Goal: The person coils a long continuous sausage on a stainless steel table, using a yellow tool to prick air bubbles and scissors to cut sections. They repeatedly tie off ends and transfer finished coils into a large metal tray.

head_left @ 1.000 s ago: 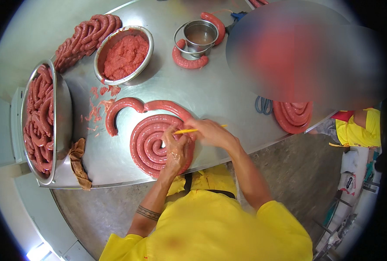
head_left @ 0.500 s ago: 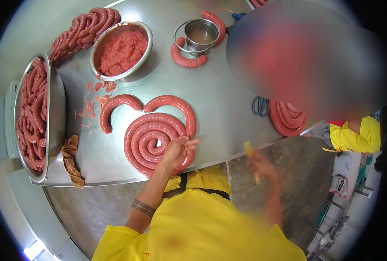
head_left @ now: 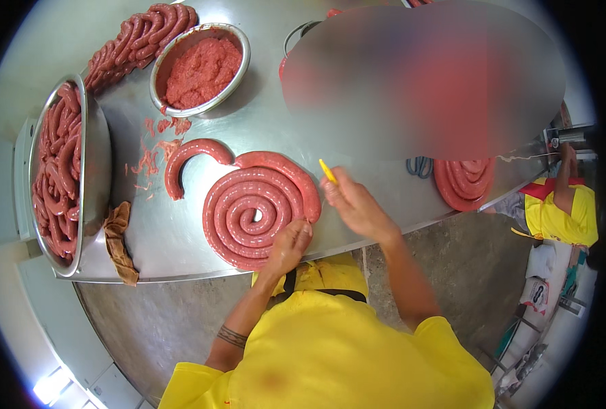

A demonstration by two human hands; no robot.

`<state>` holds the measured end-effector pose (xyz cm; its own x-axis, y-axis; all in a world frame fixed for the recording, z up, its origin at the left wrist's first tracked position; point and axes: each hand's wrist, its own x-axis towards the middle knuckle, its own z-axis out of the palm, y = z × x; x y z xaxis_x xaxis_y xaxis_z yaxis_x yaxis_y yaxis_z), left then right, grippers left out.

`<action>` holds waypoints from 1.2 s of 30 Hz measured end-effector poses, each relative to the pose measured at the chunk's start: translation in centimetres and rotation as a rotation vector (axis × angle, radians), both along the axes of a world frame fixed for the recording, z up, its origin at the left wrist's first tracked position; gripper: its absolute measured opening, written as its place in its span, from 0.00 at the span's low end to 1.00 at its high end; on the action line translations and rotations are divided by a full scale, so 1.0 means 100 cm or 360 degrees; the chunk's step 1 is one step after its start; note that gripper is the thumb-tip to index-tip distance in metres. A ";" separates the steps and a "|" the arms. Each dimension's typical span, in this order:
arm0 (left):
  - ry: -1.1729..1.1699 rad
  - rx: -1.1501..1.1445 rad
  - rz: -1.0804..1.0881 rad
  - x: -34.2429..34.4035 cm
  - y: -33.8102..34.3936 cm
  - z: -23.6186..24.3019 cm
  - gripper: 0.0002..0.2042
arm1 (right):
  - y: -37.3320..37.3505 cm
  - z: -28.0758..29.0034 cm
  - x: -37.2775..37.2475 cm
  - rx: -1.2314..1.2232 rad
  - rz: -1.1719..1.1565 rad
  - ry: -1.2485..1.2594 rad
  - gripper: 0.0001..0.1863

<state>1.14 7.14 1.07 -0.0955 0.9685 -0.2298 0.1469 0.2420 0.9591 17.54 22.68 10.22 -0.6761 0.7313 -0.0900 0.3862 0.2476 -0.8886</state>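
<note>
A spiral coil of raw red sausage lies flat on the steel table in front of me. My left hand rests at its lower right edge, its fingers curled and pressed on the outer turn. Just right of the coil, my right hand is closed round a slim yellow tool, its tapered end pointing up and away from me. The tool's exact kind cannot be made out. Beyond the coil, a curved length of sausage joins or touches the outer turn; the link there is pinched thin.
At the left stand a deep steel tub of sausages and a steel bowl of minced meat. Piled sausages, casing scraps and a brown cloth lie nearby. Right: dark-handled scissors, another coil, a co-worker.
My right hand has swung from beyond the table's edge to beside the coil, bringing the yellow tool. My left hand's fingers have curled in against the outer turn. The view has shifted slightly.
</note>
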 end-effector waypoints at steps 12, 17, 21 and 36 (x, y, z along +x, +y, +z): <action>0.0418 0.0189 0.0025 -0.009 0.006 0.005 0.07 | -0.024 -0.060 0.005 -0.0343 0.0375 0.0133 0.12; -0.0819 -0.0385 -0.0123 -0.005 0.000 0.004 0.15 | 0.002 -0.029 0.010 -0.0302 -0.0190 0.0493 0.11; -0.0044 -0.0194 -0.0260 0.001 0.000 0.014 0.12 | 0.087 0.030 0.065 -0.0832 -0.1116 0.1827 0.12; 0.0408 -0.0251 -0.0449 -0.009 -0.031 0.009 0.07 | 0.235 -0.078 0.148 -0.0831 -0.1002 0.0928 0.13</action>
<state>0.24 4.05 1.96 0.0951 0.9197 -0.3811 0.4577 0.2996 0.8371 32.31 46.14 2.45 -0.2206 0.9344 -0.2797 -0.2174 -0.3267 -0.9198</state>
